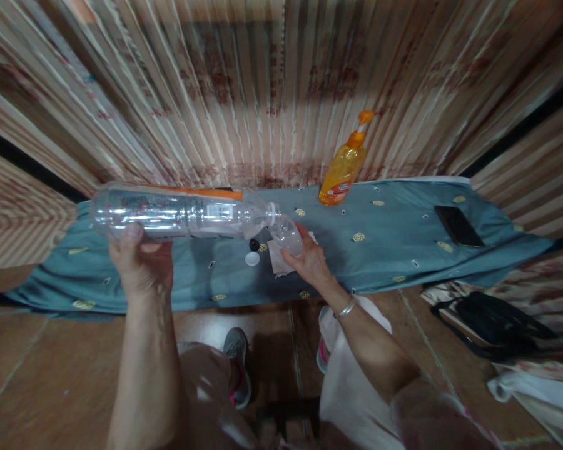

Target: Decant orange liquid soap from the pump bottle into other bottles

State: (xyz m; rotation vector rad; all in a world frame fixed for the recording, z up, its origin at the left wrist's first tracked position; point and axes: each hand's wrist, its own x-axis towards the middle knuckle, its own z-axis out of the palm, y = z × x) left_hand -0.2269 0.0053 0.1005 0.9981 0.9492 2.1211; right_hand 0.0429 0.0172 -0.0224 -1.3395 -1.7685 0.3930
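My left hand (138, 253) is wrapped round the lower part of a large clear plastic bottle (211, 215), which lies almost level in the air with its neck to the right. My right hand (307, 253) grips a small clear plastic bottle (286, 232), tilted so that its mouth meets the big bottle's mouth. Whether liquid passes between them, I cannot tell. Below the necks, a black cap (254, 245) and a white round cap (252, 259) lie on the cloth. A pale folded cloth or tissue (279, 261) lies under the small bottle.
An orange pump bottle (340, 175) stands at the back of the table, on a teal patterned tablecloth (385, 250). To the right lies a black phone (458, 226). A curtain (244, 94) hangs behind. A black bag (492, 322) is at the lower right, beside the table.
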